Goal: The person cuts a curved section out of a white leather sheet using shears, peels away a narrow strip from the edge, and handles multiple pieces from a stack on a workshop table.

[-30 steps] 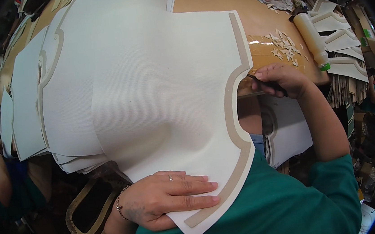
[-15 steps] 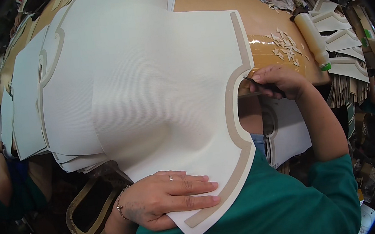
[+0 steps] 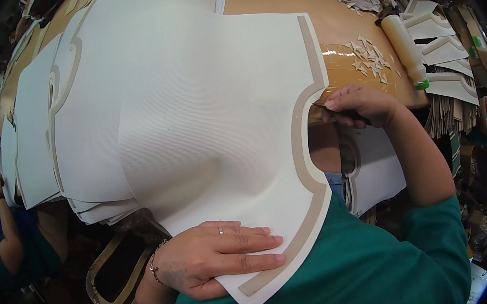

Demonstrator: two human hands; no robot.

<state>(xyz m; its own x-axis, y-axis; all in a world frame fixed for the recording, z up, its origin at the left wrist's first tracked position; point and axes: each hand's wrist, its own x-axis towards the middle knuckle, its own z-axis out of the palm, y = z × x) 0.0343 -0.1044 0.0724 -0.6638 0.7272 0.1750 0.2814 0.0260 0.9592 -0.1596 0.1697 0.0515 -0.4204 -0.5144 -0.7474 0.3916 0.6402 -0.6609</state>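
Note:
A large white ribbed sheet (image 3: 191, 92) lies over the table and sags toward my lap. A beige strip (image 3: 299, 141) follows its right edge and the inward curve there. My left hand (image 3: 224, 256) rests flat on the sheet's near corner, fingers stretched out and holding nothing. At the upper end of the curve, my right hand (image 3: 359, 107) is closed around small black snips (image 3: 319, 105), mostly hidden by the fingers. Their thin tip meets the edge of the sheet; whether the blades are apart cannot be made out.
Triangular offcuts (image 3: 371, 60) lie on taped brown table (image 3: 337, 55). A bottle with a green cap (image 3: 407, 51) stands beside stacked cut pieces (image 3: 451, 88). More white panels (image 3: 88, 149) overlap at left. Below them is a plastic chair (image 3: 114, 270). Another person's arm (image 3: 7, 227) shows far left.
The snips' tip has shifted slightly left and down against the curved edge, with my right hand moving a little. My left hand stays in place.

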